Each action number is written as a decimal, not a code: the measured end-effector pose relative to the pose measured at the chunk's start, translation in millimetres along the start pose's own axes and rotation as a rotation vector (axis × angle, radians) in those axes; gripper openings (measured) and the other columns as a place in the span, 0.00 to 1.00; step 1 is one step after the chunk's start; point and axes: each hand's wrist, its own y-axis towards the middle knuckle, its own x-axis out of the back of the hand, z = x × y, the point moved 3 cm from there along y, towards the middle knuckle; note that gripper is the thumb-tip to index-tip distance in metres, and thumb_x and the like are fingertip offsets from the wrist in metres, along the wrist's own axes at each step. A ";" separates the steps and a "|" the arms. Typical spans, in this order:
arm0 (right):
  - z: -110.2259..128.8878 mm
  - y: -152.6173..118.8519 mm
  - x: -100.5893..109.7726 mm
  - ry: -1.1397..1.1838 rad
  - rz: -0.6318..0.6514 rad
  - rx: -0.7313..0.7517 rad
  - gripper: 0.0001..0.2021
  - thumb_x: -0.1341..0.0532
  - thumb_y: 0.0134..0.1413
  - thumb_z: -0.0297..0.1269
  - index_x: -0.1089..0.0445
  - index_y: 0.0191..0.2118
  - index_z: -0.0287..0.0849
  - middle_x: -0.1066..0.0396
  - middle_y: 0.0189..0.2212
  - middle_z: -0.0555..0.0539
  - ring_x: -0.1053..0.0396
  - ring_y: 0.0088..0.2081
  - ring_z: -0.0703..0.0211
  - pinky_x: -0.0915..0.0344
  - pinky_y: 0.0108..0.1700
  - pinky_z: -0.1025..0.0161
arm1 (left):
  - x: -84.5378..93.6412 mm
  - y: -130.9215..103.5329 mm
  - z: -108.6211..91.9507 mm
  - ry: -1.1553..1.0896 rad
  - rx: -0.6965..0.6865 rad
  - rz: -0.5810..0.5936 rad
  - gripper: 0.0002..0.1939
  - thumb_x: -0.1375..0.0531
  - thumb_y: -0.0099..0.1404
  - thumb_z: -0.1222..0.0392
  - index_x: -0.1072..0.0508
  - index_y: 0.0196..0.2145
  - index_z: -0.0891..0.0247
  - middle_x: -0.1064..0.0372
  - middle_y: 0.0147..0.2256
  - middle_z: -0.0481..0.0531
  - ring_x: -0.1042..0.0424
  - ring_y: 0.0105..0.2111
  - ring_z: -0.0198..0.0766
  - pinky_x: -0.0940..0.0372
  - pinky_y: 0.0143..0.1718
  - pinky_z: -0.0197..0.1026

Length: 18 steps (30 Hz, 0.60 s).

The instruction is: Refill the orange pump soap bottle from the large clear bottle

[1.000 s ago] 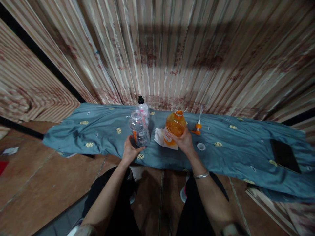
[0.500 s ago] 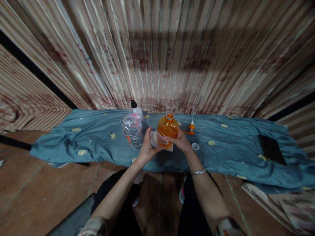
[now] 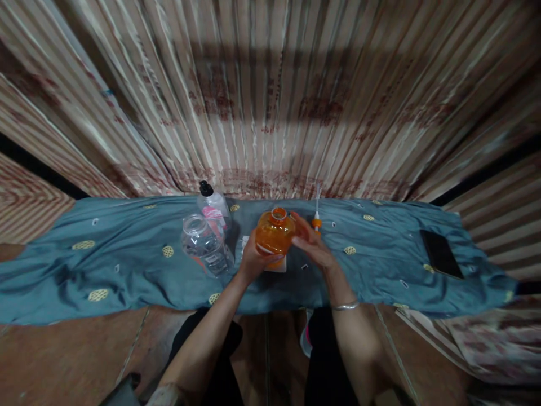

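Note:
An orange see-through bottle (image 3: 275,234) with an uncapped mouth stands upright in my left hand (image 3: 255,256), whose fingers wrap its left side. My right hand (image 3: 313,246) is at the bottle's right side, fingers apart, the fingertips close to its shoulder. A pale cloth or paper (image 3: 279,267) shows under and beside the bottle. Behind my right hand lies an orange and white pump top (image 3: 316,221) with its tube pointing away. To the left are a clear open bottle (image 3: 205,245) and a clear bottle with a black pump (image 3: 214,206).
A blue-green cloth with yellow prints (image 3: 143,254) covers the long, narrow table. A dark flat object (image 3: 440,254) lies at its right end. Striped curtains (image 3: 270,113) hang right behind it, and dark poles slant at both sides.
My left hand has closed round the orange bottle, while my right hand has loosened from it and opened. The view has shifted, and the small white round cap is no longer visible.

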 end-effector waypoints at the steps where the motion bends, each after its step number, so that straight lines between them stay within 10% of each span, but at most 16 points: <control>1: -2.7 1.3 16.2 -0.023 -0.099 0.016 0.44 0.26 0.45 0.71 0.26 0.64 0.54 0.23 0.65 0.42 0.27 0.68 0.42 0.28 0.69 0.42 | 1.1 -1.5 -0.3 0.004 0.006 -0.005 0.47 0.17 0.38 0.48 0.28 0.55 0.58 0.18 0.53 0.58 0.19 0.55 0.56 0.27 0.60 0.57; 7: -23.6 6.3 95.4 -0.613 -0.717 -0.182 0.36 0.28 0.49 0.67 0.25 0.55 0.45 0.15 0.45 0.38 0.17 0.51 0.39 0.23 0.57 0.43 | 1.7 -7.4 -1.3 0.035 0.020 -0.032 0.48 0.18 0.39 0.50 0.29 0.56 0.58 0.19 0.54 0.59 0.20 0.57 0.56 0.28 0.60 0.58; 18: -26.0 43.4 90.1 -0.703 -0.693 -0.299 0.21 0.23 0.46 0.58 0.27 0.26 0.48 0.20 0.25 0.43 0.15 0.41 0.40 0.23 0.47 0.50 | -3.9 -3.1 3.3 0.010 -0.005 -0.021 0.45 0.18 0.41 0.53 0.29 0.55 0.59 0.20 0.54 0.61 0.20 0.57 0.56 0.28 0.60 0.60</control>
